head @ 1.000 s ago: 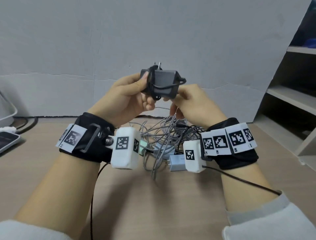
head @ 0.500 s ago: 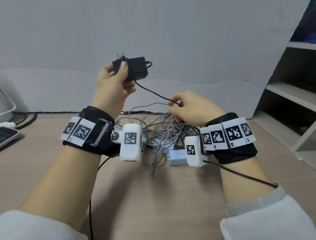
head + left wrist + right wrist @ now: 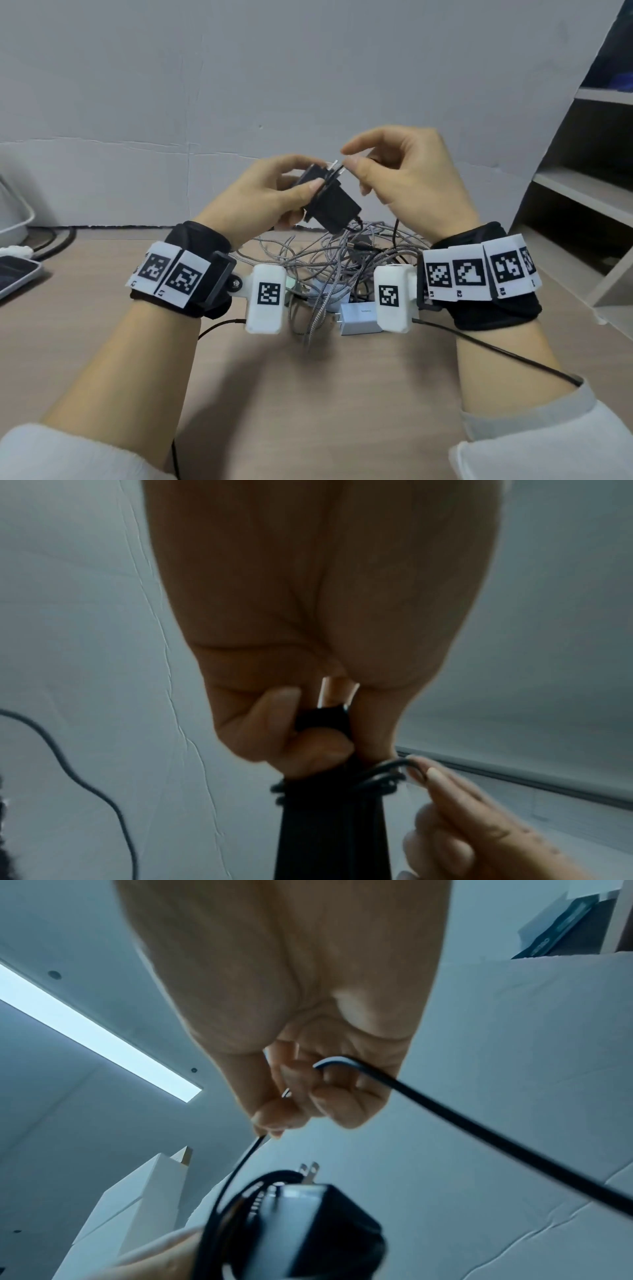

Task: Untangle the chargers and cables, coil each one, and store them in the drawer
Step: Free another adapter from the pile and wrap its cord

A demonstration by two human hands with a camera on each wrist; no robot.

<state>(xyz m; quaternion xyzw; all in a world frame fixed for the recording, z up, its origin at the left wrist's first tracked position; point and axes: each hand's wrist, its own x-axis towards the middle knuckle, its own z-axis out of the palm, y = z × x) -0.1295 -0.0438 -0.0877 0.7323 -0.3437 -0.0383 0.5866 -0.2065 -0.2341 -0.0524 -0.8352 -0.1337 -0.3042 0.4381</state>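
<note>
A black power adapter (image 3: 334, 205) with two metal prongs is held above the table by my left hand (image 3: 270, 195), thumb across its side. Its thin black cable (image 3: 462, 1121) is wound in loops around the body (image 3: 342, 783). My right hand (image 3: 404, 181) pinches that cable beside the prongs, and the cable runs on through its curled fingers (image 3: 325, 1096). Below the hands lies a tangle of grey braided cables (image 3: 329, 260) with a pale blue charger (image 3: 359, 317) at its front. The drawer is not in view.
A wooden table (image 3: 308, 394) stands against a grey wall. Open shelves (image 3: 589, 192) rise at the right. A white tray rim (image 3: 17, 219), a black cord (image 3: 51, 240) and a phone-like device (image 3: 13, 277) sit at the far left.
The left hand has come down and rightward with the adapter. The right hand has risen from the tangle to the prongs, bringing the black cable up to the adapter.
</note>
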